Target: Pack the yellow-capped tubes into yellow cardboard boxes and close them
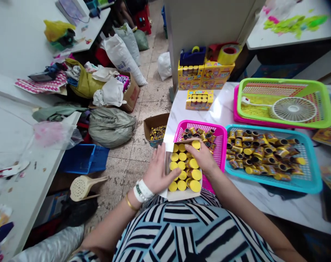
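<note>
While the left hand (161, 173), half curled, grasps the left wall of one carton (184, 196), the right hand (202, 156), thumb inside, clasps its far right corner; the carton is before the shirt (178, 225), long axis near to far, yellow caps (182, 175) facing up, five in the leftmost column; beyond is one pink basket (223, 145), right, one blue basket (315, 171), far, one lone yellow box (199, 94)
</note>
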A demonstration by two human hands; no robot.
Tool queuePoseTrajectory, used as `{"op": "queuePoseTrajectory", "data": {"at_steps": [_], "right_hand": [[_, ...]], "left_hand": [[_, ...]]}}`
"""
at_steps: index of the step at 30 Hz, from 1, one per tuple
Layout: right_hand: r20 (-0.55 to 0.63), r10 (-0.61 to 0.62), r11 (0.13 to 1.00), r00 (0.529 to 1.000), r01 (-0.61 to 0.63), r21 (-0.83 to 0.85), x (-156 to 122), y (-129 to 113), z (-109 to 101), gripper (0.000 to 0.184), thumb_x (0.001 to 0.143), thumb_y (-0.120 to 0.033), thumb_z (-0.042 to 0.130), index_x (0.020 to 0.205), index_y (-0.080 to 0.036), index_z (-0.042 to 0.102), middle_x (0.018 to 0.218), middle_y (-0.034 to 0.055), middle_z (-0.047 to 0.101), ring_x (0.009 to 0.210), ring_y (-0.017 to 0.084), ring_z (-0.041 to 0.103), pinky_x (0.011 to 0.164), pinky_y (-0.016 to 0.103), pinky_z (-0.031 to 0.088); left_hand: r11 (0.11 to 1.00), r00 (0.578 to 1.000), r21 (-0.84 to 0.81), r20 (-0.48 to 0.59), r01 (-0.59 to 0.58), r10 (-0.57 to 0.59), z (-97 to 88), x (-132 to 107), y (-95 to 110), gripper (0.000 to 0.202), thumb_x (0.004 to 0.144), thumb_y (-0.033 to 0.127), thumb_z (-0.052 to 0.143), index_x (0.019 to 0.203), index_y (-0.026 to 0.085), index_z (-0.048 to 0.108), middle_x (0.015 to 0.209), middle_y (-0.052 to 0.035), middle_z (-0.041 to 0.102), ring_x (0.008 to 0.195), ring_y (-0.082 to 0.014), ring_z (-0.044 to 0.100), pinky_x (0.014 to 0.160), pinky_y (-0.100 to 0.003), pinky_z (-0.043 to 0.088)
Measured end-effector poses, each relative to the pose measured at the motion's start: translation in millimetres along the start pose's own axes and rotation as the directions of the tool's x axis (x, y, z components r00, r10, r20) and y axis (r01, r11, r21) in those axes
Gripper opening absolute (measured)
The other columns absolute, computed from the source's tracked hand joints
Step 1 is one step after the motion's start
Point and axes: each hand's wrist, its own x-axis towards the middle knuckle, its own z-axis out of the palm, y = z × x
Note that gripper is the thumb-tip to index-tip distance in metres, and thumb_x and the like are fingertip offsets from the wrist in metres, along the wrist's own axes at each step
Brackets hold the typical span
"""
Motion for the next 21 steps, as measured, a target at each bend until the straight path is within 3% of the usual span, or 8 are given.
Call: {"op": "queuePoseTrajectory", "data": {"at_steps": [3, 9, 12, 14, 16, 18, 20, 21], "right_hand": [[0.005, -0.025, 0.999, 1.0, 0.025, -0.031, -0.8, -6.6, 7.6, 0.045, 0.072, -0.045, 0.075, 0.107, -0.024, 0.057, 0.099, 0.0041, 0.07, 0.089, 0.022, 0.066, 0.08, 0.038, 0.056], [-0.032, -0.074, 0.991, 0.997, 0.07, -0.113, 13.9, 28.3, 11.2, 0.045, 0.076, -0.054, 0.068, 0.107, -0.023, 0.058, 0.101, 0.0047, 0.069, 0.093, 0.022, 0.065, 0.082, 0.036, 0.054], [-0.052, -0.031, 0.981, 0.998, 0.02, -0.193, 28.9, 56.9, -12.6, 0.045, 0.086, -0.061, 0.05, 0.105, -0.022, 0.061, 0.104, 0.0061, 0.069, 0.097, 0.022, 0.065, 0.084, 0.036, 0.053], [-0.092, -0.018, 0.925, 0.996, -0.019, -0.379, 35.3, 69.9, -40.4, 0.046, 0.09, -0.06, 0.043, 0.101, -0.021, 0.063, 0.101, 0.0075, 0.07, 0.095, 0.023, 0.066, 0.084, 0.036, 0.052], [-0.147, -0.01, 0.731, 0.989, -0.093, -0.676, 38.8, 77.5, -69.3, 0.042, 0.09, -0.056, 0.047, 0.099, -0.018, 0.064, 0.097, 0.0112, 0.071, 0.092, 0.026, 0.067, 0.084, 0.038, 0.051], [-0.198, 0.024, 0.393, 0.98, -0.191, -0.899, 42.0, 82.4, -89.5, 0.037, 0.09, -0.047, 0.053, 0.105, -0.014, 0.063, 0.101, 0.018, 0.069, 0.095, 0.029, 0.066, 0.085, 0.041, 0.049], [-0.24, 0.091, 0.124, 0.967, -0.25, -0.96, 46.5, 87.3, -95.1, 0.035, 0.093, -0.033, 0.048, 0.117, -0.009, 0.058, 0.11, 0.024, 0.064, 0.1, 0.031, 0.066, 0.086, 0.043, 0.049], [-0.251, 0.128, 0.056, 0.959, -0.26, -0.964, 49.2, 90.0, -93.1, 0.036, 0.094, -0.026, 0.042, 0.122, -0.008, 0.054, 0.114, 0.0257, 0.061, 0.102, 0.031, 0.066, 0.085, 0.043, 0.05]], "left_hand": [[0.972, 0.994, 0.213, 0.03, 0.1, -0.108, 1.8, 31.5, -3.1, 0.091, 0.069, 0.038, 0.076, 0.148, 0.018, 0.035, 0.136, -0.0142, 0.057, 0.131, -0.0419, 0.045, 0.113, -0.055, 0.026], [0.789, 0.966, 0.594, 0.075, 0.154, -0.246, -6.1, 61.5, -36.3, 0.041, 0.077, 0.025, 0.057, 0.116, 0.017, 0.063, 0.095, -0.013, 0.073, 0.093, -0.0346, 0.066, 0.091, -0.047, 0.046], [0.72, 0.954, 0.687, 0.14, 0.101, -0.266, -11.2, 56.1, -47.4, 0.035, 0.08, 0.02, 0.047, 0.111, 0.02, 0.063, 0.091, -0.0108, 0.073, 0.088, -0.03, 0.066, 0.084, -0.04, 0.048], [0.673, 0.958, 0.732, 0.108, 0.105, -0.267, -15.2, 50.8, -52.1, 0.033, 0.083, 0.021, 0.044, 0.111, 0.019, 0.061, 0.089, -0.0111, 0.073, 0.086, -0.029, 0.067, 0.081, -0.038, 0.048], [0.627, 0.958, 0.765, 0.045, 0.149, -0.282, -19.3, 45.7, -57.2, 0.035, 0.085, 0.023, 0.043, 0.116, 0.019, 0.059, 0.093, -0.0125, 0.073, 0.088, -0.0295, 0.068, 0.081, -0.038, 0.048], [0.575, 0.946, 0.793, -0.005, 0.202, -0.324, -22.9, 41.8, -64.1, 0.04, 0.086, 0.023, 0.041, 0.123, 0.018, 0.055, 0.102, -0.013, 0.073, 0.095, -0.0297, 0.067, 0.084, -0.038, 0.048], [0.526, 0.923, 0.808, -0.054, 0.265, -0.382, -25.7, 39.5, -72.7, 0.043, 0.087, 0.023, 0.04, 0.128, 0.018, 0.052, 0.109, -0.0124, 0.072, 0.1, -0.0288, 0.067, 0.087, -0.037, 0.049], [0.511, 0.91, 0.806, -0.081, 0.299, -0.406, -26.7, 38.8, -77.2, 0.043, 0.088, 0.023, 0.04, 0.129, 0.018, 0.052, 0.111, -0.012, 0.071, 0.102, -0.0283, 0.066, 0.088, -0.036, 0.049]]}}
